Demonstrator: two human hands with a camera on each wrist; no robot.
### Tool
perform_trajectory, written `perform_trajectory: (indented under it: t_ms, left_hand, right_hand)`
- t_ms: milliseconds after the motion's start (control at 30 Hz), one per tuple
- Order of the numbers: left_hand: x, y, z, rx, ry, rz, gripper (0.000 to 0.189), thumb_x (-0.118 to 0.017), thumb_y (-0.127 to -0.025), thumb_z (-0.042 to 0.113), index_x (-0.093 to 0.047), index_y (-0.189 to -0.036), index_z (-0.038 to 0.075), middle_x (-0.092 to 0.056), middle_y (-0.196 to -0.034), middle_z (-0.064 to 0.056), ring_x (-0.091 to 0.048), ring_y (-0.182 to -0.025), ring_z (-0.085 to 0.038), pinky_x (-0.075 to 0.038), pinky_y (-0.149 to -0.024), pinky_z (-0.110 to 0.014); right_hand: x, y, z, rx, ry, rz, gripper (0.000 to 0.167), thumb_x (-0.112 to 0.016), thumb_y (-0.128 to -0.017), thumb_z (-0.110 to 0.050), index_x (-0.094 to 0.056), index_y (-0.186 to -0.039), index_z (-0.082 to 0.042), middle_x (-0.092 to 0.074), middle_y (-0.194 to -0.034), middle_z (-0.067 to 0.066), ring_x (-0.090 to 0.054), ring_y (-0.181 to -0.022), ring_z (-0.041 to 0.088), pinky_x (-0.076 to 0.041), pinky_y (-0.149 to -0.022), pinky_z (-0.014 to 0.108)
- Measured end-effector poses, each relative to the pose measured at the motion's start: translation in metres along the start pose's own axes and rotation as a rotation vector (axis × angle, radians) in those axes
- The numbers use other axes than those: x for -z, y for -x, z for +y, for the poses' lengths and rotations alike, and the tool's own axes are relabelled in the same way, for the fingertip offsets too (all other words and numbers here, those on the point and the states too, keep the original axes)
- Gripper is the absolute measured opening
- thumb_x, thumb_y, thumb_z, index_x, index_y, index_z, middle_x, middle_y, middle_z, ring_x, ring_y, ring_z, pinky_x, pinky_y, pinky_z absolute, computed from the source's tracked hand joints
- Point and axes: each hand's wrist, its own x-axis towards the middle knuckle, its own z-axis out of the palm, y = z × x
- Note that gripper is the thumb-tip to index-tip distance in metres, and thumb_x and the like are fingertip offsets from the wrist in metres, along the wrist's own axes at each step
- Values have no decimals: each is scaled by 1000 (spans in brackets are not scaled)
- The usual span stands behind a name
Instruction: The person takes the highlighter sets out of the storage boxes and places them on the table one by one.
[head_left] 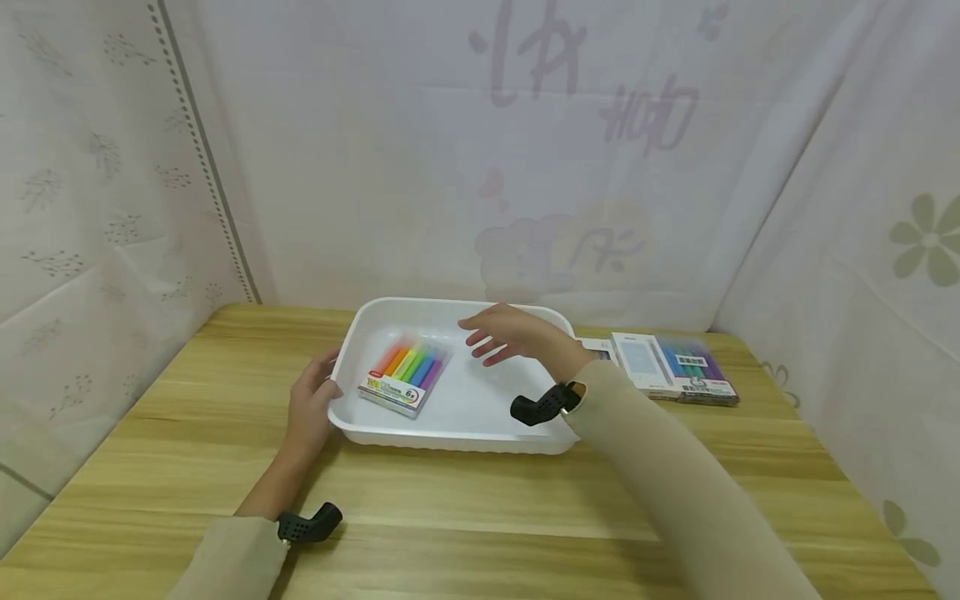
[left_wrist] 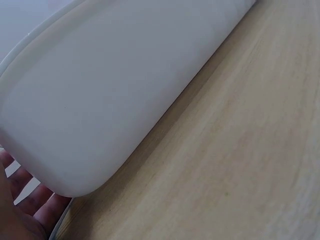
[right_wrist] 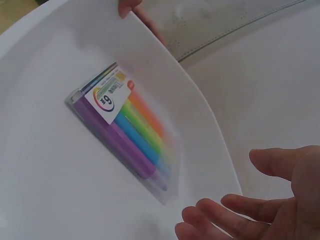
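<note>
A white plastic tray (head_left: 465, 421) lies on the wooden table. My left hand (head_left: 309, 396) grips its left side, thumb over the rim and fingers against the outer wall; the left wrist view shows those fingers (left_wrist: 42, 205) under the tray's corner. Inside the tray, toward the left, lies a clear pack of rainbow-coloured highlighters (head_left: 401, 375) with a white label, seen close in the right wrist view (right_wrist: 122, 125). Over the tray's right half my right hand (head_left: 513, 333) hovers with nothing in it, its fingers relaxed and thumb apart, to the right of the pack.
Right of the tray lie a white box (head_left: 641, 362) with a pale blue panel and another clear pack of coloured pens (head_left: 693, 367). Part of a further white package (head_left: 600, 348) shows behind my right wrist. A printed cloth (head_left: 390, 167) hangs behind and beside the table (head_left: 450, 517).
</note>
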Motion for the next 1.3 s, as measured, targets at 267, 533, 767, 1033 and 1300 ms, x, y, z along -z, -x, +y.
perform_trajectory:
  t_ms: [267,533,767,1033,1300]
  left_hand:
    - [0,0,2,-12,6,-5,60,-42,-86,0,-49,-146,3,-51,-151,-21,-49,-139,-37,-49,-92,-19]
    - [-4,-1,1,-11,26,-2,59,-43,-86,-1,-50,-145,3,-51,-151,-22,-49,-140,-37,-43,-109,-53]
    - [-7,4,-5,3,-2,-10,60,-43,-86,0,-49,-146,5,-51,-150,-21,-51,-138,-37,-48,-105,-47]
    - [-6,5,-5,-9,10,-11,60,-42,-87,1,-48,-146,6,-50,-152,-19,-49,-139,-39,-44,-107,-58]
    - [-2,3,-2,-18,3,6,60,-42,-86,1,-50,-145,5,-51,-150,-20,-52,-136,-38,-50,-103,-45]
  right_hand:
    - [-14,-14,-6,-61,-8,-24,54,-55,-102,-36,-47,-149,-11,-64,-131,18,-69,-97,24,-60,-78,31]
    - [-25,-28,0,-132,-15,-10,50,-55,-102,-36,-50,-144,-11,-69,-117,13,-67,-83,19,-60,-76,30]
    - [-33,-40,19,-130,68,-5,47,-60,-98,-40,-58,-131,-6,-71,-102,10,-65,-76,18,-60,-73,29]
    - [-45,-48,31,-29,265,88,57,-70,-90,-48,-60,-127,-5,-69,-93,7,-61,-71,17,-56,-63,27]
    - [-53,-55,27,7,401,166,66,-78,-82,-51,-55,-126,-8,-58,-75,2,-51,-58,14,-49,-53,24]
